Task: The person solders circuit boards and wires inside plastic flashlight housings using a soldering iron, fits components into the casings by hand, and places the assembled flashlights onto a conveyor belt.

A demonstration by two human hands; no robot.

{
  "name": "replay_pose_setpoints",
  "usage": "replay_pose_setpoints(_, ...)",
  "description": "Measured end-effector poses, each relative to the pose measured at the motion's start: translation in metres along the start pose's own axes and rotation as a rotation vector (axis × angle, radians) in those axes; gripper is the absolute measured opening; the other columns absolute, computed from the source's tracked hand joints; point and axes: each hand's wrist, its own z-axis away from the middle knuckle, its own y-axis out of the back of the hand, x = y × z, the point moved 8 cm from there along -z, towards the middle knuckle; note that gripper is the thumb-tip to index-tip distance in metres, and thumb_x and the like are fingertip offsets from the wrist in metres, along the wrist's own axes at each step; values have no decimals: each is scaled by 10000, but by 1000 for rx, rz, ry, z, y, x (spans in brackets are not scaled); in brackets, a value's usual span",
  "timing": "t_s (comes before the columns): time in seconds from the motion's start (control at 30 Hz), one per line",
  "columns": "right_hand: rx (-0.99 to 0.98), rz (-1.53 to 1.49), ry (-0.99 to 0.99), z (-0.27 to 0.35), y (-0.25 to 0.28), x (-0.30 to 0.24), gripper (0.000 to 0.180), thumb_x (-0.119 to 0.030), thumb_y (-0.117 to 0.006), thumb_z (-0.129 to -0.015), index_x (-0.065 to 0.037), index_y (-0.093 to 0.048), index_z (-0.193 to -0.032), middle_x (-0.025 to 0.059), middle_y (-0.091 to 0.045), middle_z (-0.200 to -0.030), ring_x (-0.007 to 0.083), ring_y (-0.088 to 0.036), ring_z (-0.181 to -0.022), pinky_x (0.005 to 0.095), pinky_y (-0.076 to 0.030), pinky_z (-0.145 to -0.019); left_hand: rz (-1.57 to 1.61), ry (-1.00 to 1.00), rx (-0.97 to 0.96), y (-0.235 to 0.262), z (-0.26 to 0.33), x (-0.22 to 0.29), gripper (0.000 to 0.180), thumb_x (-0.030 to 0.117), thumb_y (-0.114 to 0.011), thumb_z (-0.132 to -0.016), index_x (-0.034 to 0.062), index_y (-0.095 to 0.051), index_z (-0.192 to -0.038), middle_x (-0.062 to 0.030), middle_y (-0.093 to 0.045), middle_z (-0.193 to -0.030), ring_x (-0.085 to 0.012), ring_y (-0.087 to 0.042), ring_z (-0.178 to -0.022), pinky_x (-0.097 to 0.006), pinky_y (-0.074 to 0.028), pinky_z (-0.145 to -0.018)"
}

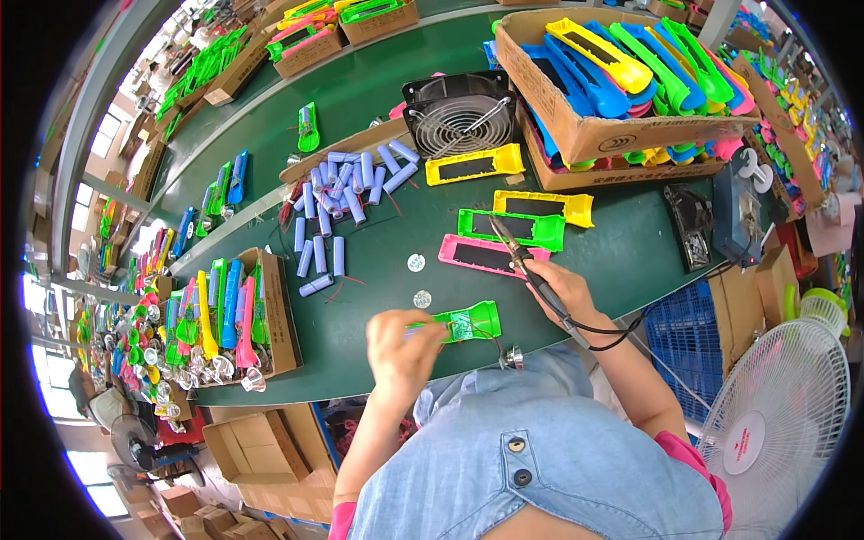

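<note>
The left hand (402, 346) grips a green casing (464, 322) on the bench (378, 108); the right hand (562, 286) clasps a soldering iron (526, 265), tip raised beyond it.

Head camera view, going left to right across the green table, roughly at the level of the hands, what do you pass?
Open cardboard box of colourful parts → loose pale blue battery cells → left hand → green casing piece → right hand holding a soldering iron → black tray of small parts.
</note>
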Motion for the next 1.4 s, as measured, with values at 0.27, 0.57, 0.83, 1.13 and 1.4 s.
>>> replay_pose_setpoints(0.27,21,-43,-118,12,-2,-3,380,16,-639,-742,-43,-497,-1089,142,-635,-968,282,-637,-855,316,-515,-705,178,-300,-552,-67,3,26,208,57,-584,-652,52,-617,-857,-71,-512,-920,-225,-508,-827,-342,-428,-722)
replay_pose_setpoints(0.57,-117,-164,-129,-1,-22,-11,442,37,-574,-733,-27,-472,-1158,122,-607,-1058,270,-614,-868,302,-494,-715,379,-177,-535,-75,7,15,140,30,-597,-708,38,-589,-847,-81,-512,-973,-253,-501,-887,-348,-430,-756)
replay_pose_setpoints(0.83,-286,-381,-360,18,-33,-3,361,-6,-618,-765,-32,-505,-1107,112,-632,-1005,265,-628,-866,319,-505,-709,1666,570,-264,-77,19,-41,73,6,-577,-810,-23,-587,-876,-114,-565,-937,-185,-574,-807,-313,-454,-787)
replay_pose_setpoints(1.13,-95,-37,155,8,-15,-48,383,-49,-713,-694,-48,-539,-1035,81,-631,-899,247,-631,-747,479,-444,-880,91,67,-180,-32,-4,-35,63,78,-641,-672,80,-641,-735,-39,-568,-712,-253,-521,-770,-359,-399,-750)
replay_pose_setpoints(1.4,309,-967,-779,26,-40,0,159,-56,-608,-820,52,-563,-927,123,-618,-799,113,-611,-644,211,-501,-512,14,-19,-622,-71,-2,-39,33,109,-604,-707,102,-635,-716,-54,-551,-733,-242,-498,-772,-355,-388,-705)
